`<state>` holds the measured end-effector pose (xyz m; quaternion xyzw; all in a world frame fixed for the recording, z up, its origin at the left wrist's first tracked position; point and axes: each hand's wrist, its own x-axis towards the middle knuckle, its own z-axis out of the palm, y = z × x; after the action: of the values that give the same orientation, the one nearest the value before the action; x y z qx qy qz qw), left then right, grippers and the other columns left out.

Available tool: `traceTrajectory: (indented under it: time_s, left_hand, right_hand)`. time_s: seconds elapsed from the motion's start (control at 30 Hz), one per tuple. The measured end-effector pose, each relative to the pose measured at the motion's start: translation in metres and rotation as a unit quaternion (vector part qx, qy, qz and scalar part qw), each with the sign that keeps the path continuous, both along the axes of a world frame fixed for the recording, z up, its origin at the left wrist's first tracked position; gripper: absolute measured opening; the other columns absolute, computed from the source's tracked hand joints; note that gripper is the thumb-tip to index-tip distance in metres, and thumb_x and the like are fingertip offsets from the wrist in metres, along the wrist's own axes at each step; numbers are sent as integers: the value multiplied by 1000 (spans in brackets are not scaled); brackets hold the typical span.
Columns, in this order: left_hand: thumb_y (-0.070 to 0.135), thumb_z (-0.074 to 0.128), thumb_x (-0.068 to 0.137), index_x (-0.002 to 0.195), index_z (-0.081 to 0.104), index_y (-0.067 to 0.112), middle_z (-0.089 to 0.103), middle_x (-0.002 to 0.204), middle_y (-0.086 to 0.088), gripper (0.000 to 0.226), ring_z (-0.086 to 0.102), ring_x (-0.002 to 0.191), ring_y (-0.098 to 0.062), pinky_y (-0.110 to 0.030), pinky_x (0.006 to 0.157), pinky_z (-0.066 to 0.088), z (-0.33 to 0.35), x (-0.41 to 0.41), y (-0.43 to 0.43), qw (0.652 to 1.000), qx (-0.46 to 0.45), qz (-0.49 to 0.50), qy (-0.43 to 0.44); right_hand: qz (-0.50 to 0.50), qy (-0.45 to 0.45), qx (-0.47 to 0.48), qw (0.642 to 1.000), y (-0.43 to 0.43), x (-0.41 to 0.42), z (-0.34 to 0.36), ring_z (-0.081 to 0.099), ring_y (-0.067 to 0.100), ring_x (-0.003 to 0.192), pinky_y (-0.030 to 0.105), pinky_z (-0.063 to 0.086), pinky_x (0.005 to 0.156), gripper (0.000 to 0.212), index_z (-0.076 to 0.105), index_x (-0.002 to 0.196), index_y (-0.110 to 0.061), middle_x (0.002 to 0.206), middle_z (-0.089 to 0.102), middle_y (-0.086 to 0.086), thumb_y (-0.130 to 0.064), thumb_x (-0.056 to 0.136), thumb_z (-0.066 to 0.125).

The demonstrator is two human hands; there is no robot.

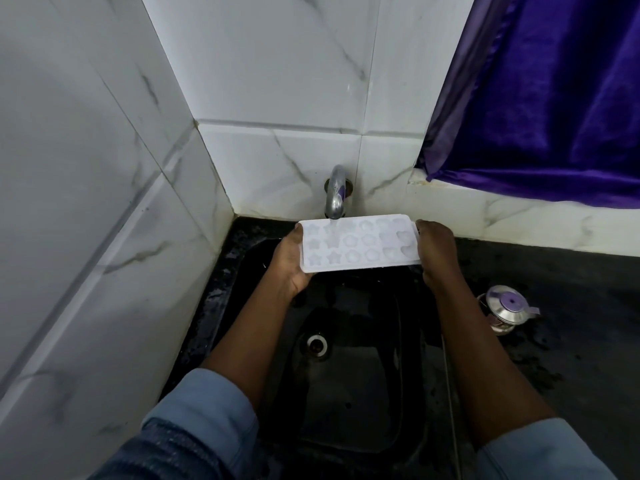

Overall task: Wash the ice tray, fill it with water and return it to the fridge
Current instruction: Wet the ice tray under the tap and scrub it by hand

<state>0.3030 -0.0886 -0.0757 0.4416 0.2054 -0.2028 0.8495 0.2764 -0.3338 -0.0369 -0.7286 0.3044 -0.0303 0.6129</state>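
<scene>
White marble-look tiles (86, 168) cover the left wall and the corner. The left hand (292, 263) grips the left end of the ice tray (360, 245), thumb on its rim. The white tray is held level over the black sink (363, 393), right under the steel tap (335, 194), and a stream of water (333, 225) falls into its star-shaped hollows; flower and heart hollows follow to the right. The right hand (437, 252) grips the tray's right end. A small steel pot (507, 308) with a lid stands on the wet black counter (588, 271), below a purple curtain (554, 98).
</scene>
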Motion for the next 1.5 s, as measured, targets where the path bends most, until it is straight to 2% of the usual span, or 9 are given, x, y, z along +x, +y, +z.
traceTrajectory:
  time_s: [0.13,0.27,0.53,0.73,0.87,1.0,1.13,1.37,1.5]
  left_hand:
    - [44,36,113,132,65,0,73,127,-22,56,74,110,-39,-54,97,57,2,4,13,1000,-4,6,0]
    - [44,34,113,126,67,2,77,118,-20,55,78,100,-36,-50,86,59,4,7,25,1000,-5,15,4]
    - [46,35,112,136,62,2,70,133,-23,57,68,122,-42,-60,108,50,1,11,54,999,12,47,8]
    - [46,35,113,122,68,5,76,120,-20,53,72,109,-38,-56,95,55,1,6,77,997,23,66,17]
    - [44,35,114,118,69,6,79,111,-18,52,76,99,-35,-52,85,57,-1,0,91,996,31,80,20]
    - [43,39,113,130,66,4,73,127,-21,51,72,112,-38,-54,91,57,-9,-8,106,995,22,93,20]
    - [42,40,113,134,65,5,75,125,-20,49,74,106,-37,-51,84,60,-15,-18,116,994,18,105,23]
    - [41,42,112,143,60,3,71,133,-21,52,66,125,-41,-57,100,54,-26,-39,123,993,22,109,34]
    - [42,40,113,130,67,3,76,121,-21,52,74,109,-38,-55,97,55,-25,-49,119,993,24,110,38]
  right_hand:
    - [-2,-11,-9,1000,13,6,5,59,-1,47,15,43,49,24,64,92,-6,79,62,-3,-18,104,47]
    - [3,-19,11,1000,27,10,9,62,22,77,33,46,70,25,64,81,-10,83,65,4,-24,98,52]
    - [23,-24,46,998,47,23,7,59,18,68,14,41,41,21,66,92,-8,82,61,6,-21,101,53]
    - [54,-23,75,995,62,19,3,59,24,74,33,47,65,46,58,108,18,84,60,11,-25,92,54]
    - [89,-17,90,992,68,18,0,71,32,76,39,52,67,42,71,103,9,94,78,19,-25,88,52]
    - [104,-15,89,991,75,17,-5,77,29,79,32,58,62,33,77,99,-3,90,80,11,-18,101,48]
    - [117,-8,97,988,84,13,-9,76,26,75,32,57,60,34,76,102,-1,90,80,12,-17,102,45]
    - [129,4,99,987,86,2,-25,76,34,87,39,56,71,36,73,108,1,98,80,15,-24,102,47]
    - [118,-1,108,987,85,-4,-34,73,31,81,39,53,71,37,73,105,0,97,80,16,-27,106,49]
